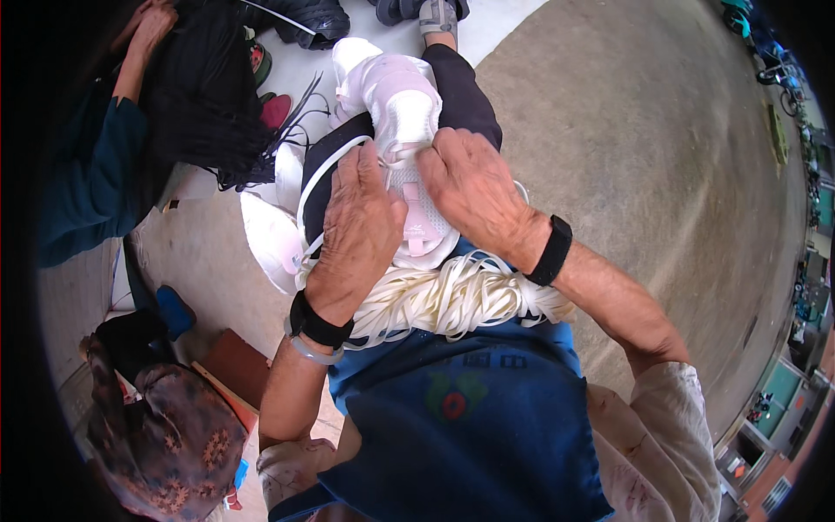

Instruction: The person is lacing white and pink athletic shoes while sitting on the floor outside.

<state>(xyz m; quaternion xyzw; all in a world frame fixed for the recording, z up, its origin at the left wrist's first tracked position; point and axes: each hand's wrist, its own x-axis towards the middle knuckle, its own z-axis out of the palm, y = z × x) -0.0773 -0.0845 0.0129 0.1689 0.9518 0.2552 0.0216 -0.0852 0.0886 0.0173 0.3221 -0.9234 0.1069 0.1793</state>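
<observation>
A white and pink sneaker (422, 217) lies on my lap, its pink tongue toward me. My left hand (358, 222) is closed at the left row of eyelets. Its fingers pinch a white shoelace (311, 187), which loops out to the left. On the opposite side, my right hand (478, 191) is closed at the eyelets with fingertips curled inward; the lace they grip is mostly hidden. A thick bundle of cream-white laces (452, 291) rests across my lap, just below the sneaker. My fingers hide part of the lacing.
More white and pink shoes (274, 239) lie at the left of my legs. A co-worker at upper left holds a bundle of black laces (204, 113). Another person in a patterned top (174, 444) sits lower left, beside a brown board (235, 365). Concrete floor (626, 174) spreads to the right.
</observation>
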